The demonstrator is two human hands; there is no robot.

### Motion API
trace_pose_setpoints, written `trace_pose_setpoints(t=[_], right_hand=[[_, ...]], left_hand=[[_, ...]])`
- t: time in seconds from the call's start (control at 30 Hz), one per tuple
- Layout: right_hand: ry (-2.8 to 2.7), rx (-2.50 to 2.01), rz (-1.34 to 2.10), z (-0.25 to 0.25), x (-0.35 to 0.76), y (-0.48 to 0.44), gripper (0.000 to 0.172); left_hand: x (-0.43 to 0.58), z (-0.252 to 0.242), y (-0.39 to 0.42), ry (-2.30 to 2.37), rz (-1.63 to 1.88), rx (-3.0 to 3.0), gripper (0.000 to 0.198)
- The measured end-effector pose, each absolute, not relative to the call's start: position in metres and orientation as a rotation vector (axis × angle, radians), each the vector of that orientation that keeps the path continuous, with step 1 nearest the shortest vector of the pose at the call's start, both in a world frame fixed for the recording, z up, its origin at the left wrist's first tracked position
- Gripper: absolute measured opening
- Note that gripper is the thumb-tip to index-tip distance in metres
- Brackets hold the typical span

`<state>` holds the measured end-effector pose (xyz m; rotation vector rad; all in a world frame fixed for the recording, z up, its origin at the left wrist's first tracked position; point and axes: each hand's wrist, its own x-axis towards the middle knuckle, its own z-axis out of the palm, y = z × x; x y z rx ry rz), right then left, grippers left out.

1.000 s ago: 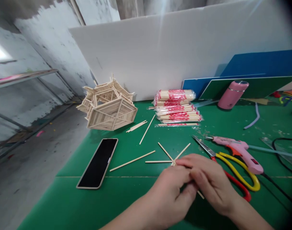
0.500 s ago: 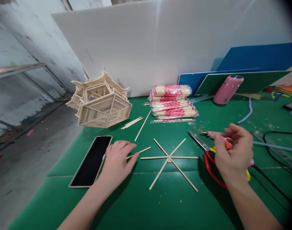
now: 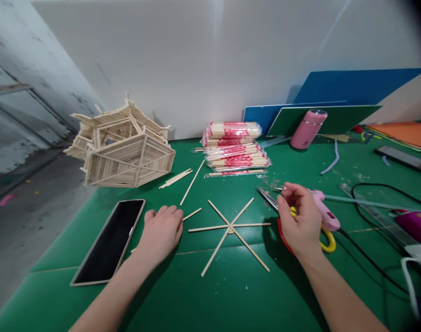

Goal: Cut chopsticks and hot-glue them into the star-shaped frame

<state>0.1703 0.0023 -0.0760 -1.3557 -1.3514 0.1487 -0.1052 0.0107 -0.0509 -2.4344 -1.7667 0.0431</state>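
My left hand (image 3: 164, 232) is closed over a wooden chopstick (image 3: 192, 214), whose ends show on both sides of the hand. Right of it, three chopsticks cross into a six-armed star (image 3: 217, 254) lying flat, with short stick pieces at its centre. My right hand (image 3: 300, 219) hovers with loosely bent fingers, and I see nothing in them. Beneath and beside that hand lie scissors (image 3: 267, 198) with red and yellow handles, partly hidden, and a pink glue gun (image 3: 326, 213) with a glue stick in its back.
A phone (image 3: 108, 244) lies at the left. Behind stand a chopstick-built model house (image 3: 131, 161) and packs of wrapped chopsticks (image 3: 236, 150). Loose sticks (image 3: 176, 178) lie between them. A pink bottle (image 3: 307, 130) stands before leaning boards (image 3: 352, 87). A black cable (image 3: 372, 272) trails at right.
The view has turned to the right, so things sit further left. My left fingers have curled over the chopstick. My right hand has shifted left over the scissors, uncovering the glue gun's body.
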Motion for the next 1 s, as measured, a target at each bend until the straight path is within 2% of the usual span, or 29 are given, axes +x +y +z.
trace_pose_setpoints(t=[0.13,0.3,0.4,0.67,1.0], right_hand=[[-1.396,-1.340,0.202,-0.076,0.166,0.000,0.027],[-1.512,-1.320,0.282,-0.076,0.158,-0.004,0.023],[-1.575,-1.319,0.287,-0.077,0.155,-0.007,0.022],[-1.916,-1.310,0.332,-0.077,0.149,-0.010,0.012],[-2.236,-1.406,0.225,-0.082,0.144,-0.007,0.012]], left_hand=[[-0.103,-0.049,0.005,-1.832,-0.086,-2.407,0.017],[-0.079,-0.041,-0.005,-1.778,-0.839,-2.436,0.011],[-0.064,-0.045,-0.005,-1.672,-1.078,-2.408,0.010],[-0.061,-0.070,-0.005,-1.565,-0.959,-2.484,0.015],[-0.067,-0.074,-0.006,-1.627,-1.058,-2.420,0.013]])
